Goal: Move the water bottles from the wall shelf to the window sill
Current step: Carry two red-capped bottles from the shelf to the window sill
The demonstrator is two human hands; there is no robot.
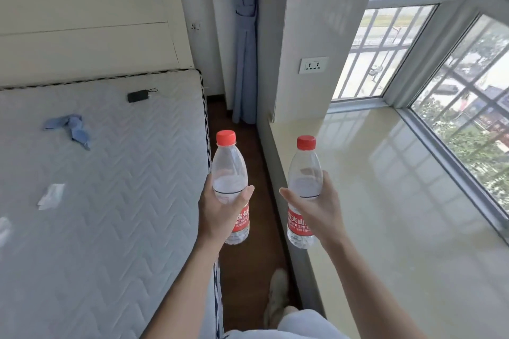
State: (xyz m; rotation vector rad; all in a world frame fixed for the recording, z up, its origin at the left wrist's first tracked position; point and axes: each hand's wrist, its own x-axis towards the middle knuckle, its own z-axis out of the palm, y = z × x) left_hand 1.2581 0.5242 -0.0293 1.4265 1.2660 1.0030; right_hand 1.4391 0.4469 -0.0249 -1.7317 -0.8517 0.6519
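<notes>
Two clear water bottles with red caps and red labels are held upright in front of me. My left hand (220, 212) grips the left bottle (230, 173) around its middle, above the dark floor gap beside the bed. My right hand (316, 209) grips the right bottle (304, 173), which hangs over the near edge of the window sill (385, 201). The sill is a wide, glossy beige stone ledge running along the window on the right. The wall shelf is out of view.
A bare quilted mattress (110, 187) fills the left, with a blue cloth (73, 126), a small black device (136, 96) and white scraps on it. A narrow wooden floor strip (248, 256) runs between bed and sill. A blue curtain (245, 49) hangs ahead; a wall socket (313, 65) sits by the window.
</notes>
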